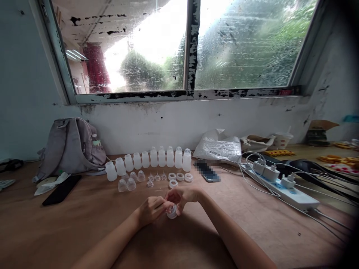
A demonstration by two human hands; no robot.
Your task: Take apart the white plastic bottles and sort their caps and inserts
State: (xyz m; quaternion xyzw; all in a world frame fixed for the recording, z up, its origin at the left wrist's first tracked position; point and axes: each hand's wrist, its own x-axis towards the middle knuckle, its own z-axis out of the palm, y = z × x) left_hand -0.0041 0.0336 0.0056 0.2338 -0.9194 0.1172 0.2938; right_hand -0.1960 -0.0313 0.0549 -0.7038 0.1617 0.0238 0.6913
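Nearest the camera, two bare forearms reach in over the near edge of the brown wooden table, and the left hand and right hand meet above its middle, both clenched around one small clear plastic piece; it looks like a ring with a teat in it, though it is too small and too covered by fingers to be sure. Going from large to small around them: a grey backpack leans against the wall at the far left of the table, a white plastic bag lies against the wall to the right of centre, and a white power strip with chargers plugged in and cables trailing runs toward the right edge. A dark phone lies flat on the left, well apart from the hands, and a second phone lies just beside the bag. Directly beyond the hands, between them and the wall, a curved row of white bottles stands upright; in front of it sit clear domed caps, a few white rings and small clear teats, near the hands but not touching them.
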